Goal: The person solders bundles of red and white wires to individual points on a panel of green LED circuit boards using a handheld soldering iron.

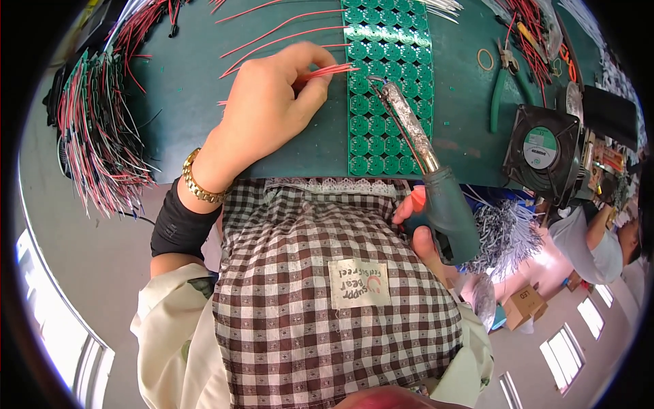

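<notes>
My left hand (pixel 276 99) pinches a small bunch of red wires (pixel 332 70), their bare tips at the left edge of a green circuit board panel (pixel 368 145). The panel is a long sheet of many small round boards lying on the table. Several single red wires (pixel 286 28) run leftward from its upper left edge. In my right hand (pixel 424 238) is a soldering iron (pixel 409 121) with a dark handle and a stained metal barrel. Its tip hangs over the panel, a little right of the wire ends; whether it touches is unclear.
Thick bundles of red, black and white wires (pixel 102 136) hang over the table's left edge. Right of the panel lie green-handled cutters (pixel 504 82), a rubber band (pixel 484 59) and a black fan (pixel 543 151). Grey-white wires (pixel 507 232) sit below the table edge. Another person (pixel 593 238) is far right.
</notes>
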A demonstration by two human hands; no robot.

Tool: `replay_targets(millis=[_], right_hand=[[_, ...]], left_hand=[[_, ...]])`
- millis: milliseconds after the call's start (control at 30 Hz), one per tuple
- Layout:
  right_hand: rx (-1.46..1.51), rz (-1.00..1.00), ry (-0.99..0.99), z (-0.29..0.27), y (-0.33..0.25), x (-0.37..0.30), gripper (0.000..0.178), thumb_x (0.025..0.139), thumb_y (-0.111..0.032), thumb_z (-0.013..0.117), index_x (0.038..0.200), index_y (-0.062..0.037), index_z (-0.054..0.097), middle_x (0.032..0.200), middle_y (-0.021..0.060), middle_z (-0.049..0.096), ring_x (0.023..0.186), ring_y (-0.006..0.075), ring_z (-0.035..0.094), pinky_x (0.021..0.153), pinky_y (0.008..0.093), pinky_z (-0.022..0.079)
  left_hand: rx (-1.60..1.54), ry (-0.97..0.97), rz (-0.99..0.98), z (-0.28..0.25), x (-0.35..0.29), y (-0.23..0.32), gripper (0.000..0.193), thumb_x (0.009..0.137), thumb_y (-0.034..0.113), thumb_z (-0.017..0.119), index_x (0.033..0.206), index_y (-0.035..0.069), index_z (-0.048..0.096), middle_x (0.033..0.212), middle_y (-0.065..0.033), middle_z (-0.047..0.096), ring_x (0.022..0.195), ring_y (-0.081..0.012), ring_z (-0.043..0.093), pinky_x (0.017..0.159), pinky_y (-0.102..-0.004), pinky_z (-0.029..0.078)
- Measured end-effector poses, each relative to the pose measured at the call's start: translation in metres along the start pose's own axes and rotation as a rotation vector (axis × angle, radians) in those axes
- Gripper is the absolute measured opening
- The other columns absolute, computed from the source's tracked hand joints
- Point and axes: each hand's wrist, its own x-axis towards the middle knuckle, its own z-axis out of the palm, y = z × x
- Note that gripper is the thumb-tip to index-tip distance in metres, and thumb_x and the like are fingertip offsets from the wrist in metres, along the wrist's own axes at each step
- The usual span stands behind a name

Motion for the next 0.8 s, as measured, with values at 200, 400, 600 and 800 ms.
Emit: replay_targets(millis=[200, 400, 600, 800], right_hand=[[0.102, 0.073, 0.133, 0.013, -0.007, -0.001, 0.035, 0.082, -0.033, 0.061, 0.092, -0.0002, 0.054, 0.080, 0.0074, 0.053, 0.070, 0.0157, 0.050, 0.063, 0.0290, 0.041], [-0.094, -0.040, -0.019, -0.001, 0.001, 0.006, 0.029, 0.080, -0.029, 0.063, 0.086, -0.0008, 0.058, 0.073, 0.0058, 0.057, 0.065, 0.0159, 0.054, 0.059, 0.0279, 0.043], [-0.018, 0.094, -0.247, -0.017, -0.003, 0.002, 0.042, 0.090, -0.034, 0.060, 0.117, -0.0051, 0.045, 0.100, 0.0097, 0.050, 0.090, 0.0195, 0.052, 0.081, 0.0355, 0.043], [-0.060, 0.007, -0.296, -0.021, 0.006, 0.002, 0.044, 0.090, -0.032, 0.059, 0.122, -0.0071, 0.044, 0.103, 0.0108, 0.050, 0.092, 0.0206, 0.052, 0.081, 0.0362, 0.043]], left_hand=[[-0.009, 0.073, -0.022, 0.001, 0.003, -0.001, 0.007, 0.076, 0.010, 0.063, 0.077, 0.003, 0.062, 0.059, -0.0066, 0.058, 0.049, -0.0152, 0.053, 0.049, -0.0279, 0.043], [0.088, 0.000, -0.013, 0.001, 0.005, -0.001, 0.007, 0.072, 0.011, 0.064, 0.074, 0.005, 0.062, 0.057, -0.0051, 0.057, 0.049, -0.0173, 0.054, 0.049, -0.0296, 0.043], [0.137, -0.006, -0.008, 0.001, 0.006, -0.001, 0.006, 0.071, 0.011, 0.064, 0.072, 0.006, 0.060, 0.056, -0.0050, 0.056, 0.049, -0.0190, 0.055, 0.049, -0.0303, 0.043], [0.136, 0.020, 0.004, 0.003, 0.005, -0.003, 0.006, 0.071, 0.011, 0.064, 0.073, 0.006, 0.061, 0.057, -0.0053, 0.057, 0.050, -0.0193, 0.056, 0.049, -0.0307, 0.043]])
